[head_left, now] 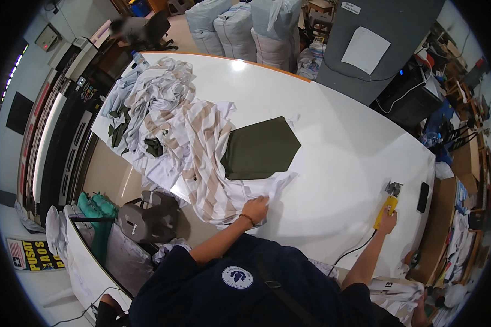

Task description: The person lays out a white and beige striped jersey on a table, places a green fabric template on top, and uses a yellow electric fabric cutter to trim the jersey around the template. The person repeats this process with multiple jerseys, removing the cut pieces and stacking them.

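The large white work table [333, 136] serves as the reference surface. The left hand [255, 209] lies palm-down on the near edge of a white and beige striped fabric sheet [207, 158], fingers closed loosely and pinching the cloth; a thin band sits on that wrist. The striped fabric sheet spreads over the left part of the table and hangs over its near-left edge. A dark olive-green fabric panel [259, 148], cut with a pointed right-hand end, lies flat on top of the striped sheet, just beyond the left hand and apart from it.

The right hand [388, 222] is closed around the rear of a yellow handheld electric cloth cutter [386, 207], which stands on the table near its right-hand near edge. The cutter's metal head points away from the person. A black power cord [354, 252] runs from the cutter back over the near edge of the table. A black flat phone [423, 197] lies on the table just to the right of the cutter.

A heap of crumpled white and grey fabric [147, 98], with dark green scraps mixed in, occupies the far-left corner of the table. Tall white filled sacks [240, 30] stand beyond the far edge of the table.
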A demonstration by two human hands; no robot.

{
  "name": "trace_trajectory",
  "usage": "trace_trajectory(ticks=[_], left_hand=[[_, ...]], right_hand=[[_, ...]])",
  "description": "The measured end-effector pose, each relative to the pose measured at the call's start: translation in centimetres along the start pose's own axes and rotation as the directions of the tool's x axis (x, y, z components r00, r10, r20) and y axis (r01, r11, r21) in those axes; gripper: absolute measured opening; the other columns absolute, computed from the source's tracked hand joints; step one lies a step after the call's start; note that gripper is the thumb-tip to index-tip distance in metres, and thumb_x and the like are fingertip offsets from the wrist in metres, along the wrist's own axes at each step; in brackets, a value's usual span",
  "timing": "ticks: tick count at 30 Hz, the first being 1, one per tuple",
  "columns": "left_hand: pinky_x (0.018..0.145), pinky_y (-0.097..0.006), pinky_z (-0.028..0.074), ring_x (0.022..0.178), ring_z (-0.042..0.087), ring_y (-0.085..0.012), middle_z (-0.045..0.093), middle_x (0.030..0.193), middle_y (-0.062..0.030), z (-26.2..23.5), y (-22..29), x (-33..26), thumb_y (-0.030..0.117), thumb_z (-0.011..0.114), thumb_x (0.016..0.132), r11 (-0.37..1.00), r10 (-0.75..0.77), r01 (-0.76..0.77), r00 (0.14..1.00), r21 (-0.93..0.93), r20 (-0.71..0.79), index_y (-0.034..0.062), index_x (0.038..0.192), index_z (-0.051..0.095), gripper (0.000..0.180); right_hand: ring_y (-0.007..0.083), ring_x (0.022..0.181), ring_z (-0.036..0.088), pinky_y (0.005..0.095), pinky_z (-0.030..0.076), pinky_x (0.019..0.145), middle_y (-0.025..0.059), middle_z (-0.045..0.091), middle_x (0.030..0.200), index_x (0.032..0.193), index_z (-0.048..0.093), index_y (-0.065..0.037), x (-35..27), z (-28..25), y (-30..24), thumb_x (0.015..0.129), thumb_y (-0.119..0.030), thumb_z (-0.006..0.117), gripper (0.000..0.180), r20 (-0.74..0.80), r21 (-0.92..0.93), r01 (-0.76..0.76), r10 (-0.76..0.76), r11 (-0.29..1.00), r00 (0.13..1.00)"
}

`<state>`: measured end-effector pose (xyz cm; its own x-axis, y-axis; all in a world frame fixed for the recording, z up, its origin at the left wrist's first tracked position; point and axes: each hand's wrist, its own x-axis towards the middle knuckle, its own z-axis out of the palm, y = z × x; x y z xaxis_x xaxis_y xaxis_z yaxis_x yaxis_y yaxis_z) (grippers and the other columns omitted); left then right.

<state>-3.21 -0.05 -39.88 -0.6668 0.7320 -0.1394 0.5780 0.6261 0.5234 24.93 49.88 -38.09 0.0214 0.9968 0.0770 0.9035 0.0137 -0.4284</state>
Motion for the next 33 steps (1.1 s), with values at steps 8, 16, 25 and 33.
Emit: trace_trajectory(ticks=[8,16,25,33], left_hand=[[0.082,-0.047,0.052,0.093,0.069,-0.0369,0.072,0.096,-0.0169,3.6,8.3,0.7,0.027,0.071,0.091,0.78,0.578,-0.327,0.702,-0.533,0.415,0.0016,0.099,0.07,0.027],[0.086,-0.045,0.054,0.099,0.069,-0.036,0.07,0.104,-0.023,-1.9,3.7,5.9,0.051,0.077,0.085,0.821,-0.41,0.374,0.912,-0.433,0.009,-0.0022,0.107,0.069,0.058],[0.09,-0.042,0.054,0.105,0.067,-0.0392,0.069,0.115,-0.0239,-5.6,-2.4,9.4,0.013,0.061,0.077,0.701,-0.393,0.3,0.919,-0.647,0.0,-0.0016,0.125,0.062,0.05],[0.08,-0.028,0.052,0.093,0.062,-0.0124,0.069,0.107,-0.0063,-16.1,11.5,1.6,0.0,0.058,0.088,0.539,0.738,0.145,0.395,-0.83,0.548,-0.0022,0.139,0.056,0.052]], right_hand=[[0.0159,0.073,0.061,0.0331,0.054,0.071,0.0094,0.065,0.093,0.136,0.058,-0.002,-14.6,9.8,-6.8,0.088,-0.024,0.082,0.057,0.202,0.425,0.54,-0.657,0.727,0.726],[0.0358,0.073,0.068,0.0443,0.052,0.066,0.0176,0.069,0.082,0.107,0.069,0.0,-31.8,5.1,-12.2,0.087,-0.017,0.076,0.026,0.657,0.66,0.277,-0.716,0.698,0.238],[0.0277,0.101,0.069,0.0376,0.052,0.096,0.0096,0.072,0.104,0.101,0.074,-0.005,-31.8,-8.3,-22.0,0.09,-0.013,0.076,0.013,0.188,0.943,-0.165,-0.87,0.29,-0.456],[0.0319,0.115,0.061,0.0425,0.045,0.104,0.0135,0.063,0.126,0.104,0.072,-0.003,-28.2,-6.0,-22.4,0.081,-0.009,0.07,0.024,0.063,0.779,0.6,-0.974,0.184,0.216]])
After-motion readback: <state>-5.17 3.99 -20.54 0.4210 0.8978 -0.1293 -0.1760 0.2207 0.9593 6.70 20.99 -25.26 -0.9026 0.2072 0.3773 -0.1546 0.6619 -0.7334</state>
